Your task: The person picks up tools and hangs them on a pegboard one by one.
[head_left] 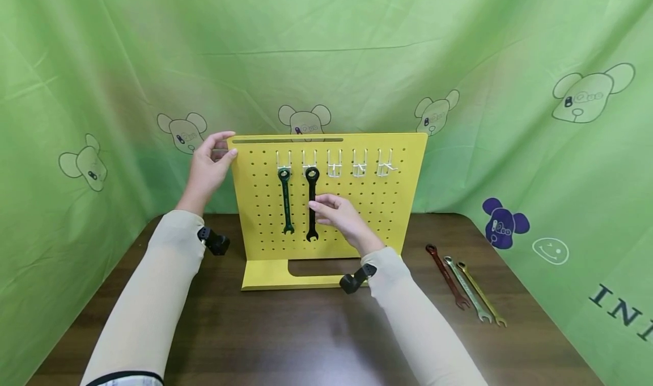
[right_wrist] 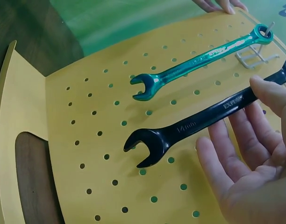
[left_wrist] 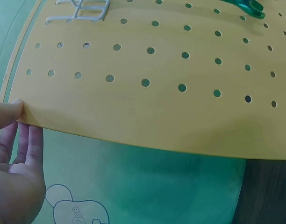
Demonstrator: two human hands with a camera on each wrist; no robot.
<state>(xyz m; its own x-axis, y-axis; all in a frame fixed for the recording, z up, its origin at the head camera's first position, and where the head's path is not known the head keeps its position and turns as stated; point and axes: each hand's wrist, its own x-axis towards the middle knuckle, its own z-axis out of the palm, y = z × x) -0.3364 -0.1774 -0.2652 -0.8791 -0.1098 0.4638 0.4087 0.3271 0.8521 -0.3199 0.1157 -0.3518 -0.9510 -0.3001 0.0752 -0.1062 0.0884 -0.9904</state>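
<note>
A yellow pegboard stands upright on its base, with a row of white wire hooks near its top. My left hand pinches the board's upper left corner between thumb and fingers. A green combination wrench hangs by its ring end from the leftmost hook. In my right hand is a black combination wrench, pinched at its shaft between thumb and fingers. Its ring end is up at the second hook and its open end points down. Whether the ring sits on the hook I cannot tell.
Three more wrenches lie on the brown table to the right: a red one, a silver one and a yellow one. A green curtain with printed bear heads hangs behind and at both sides.
</note>
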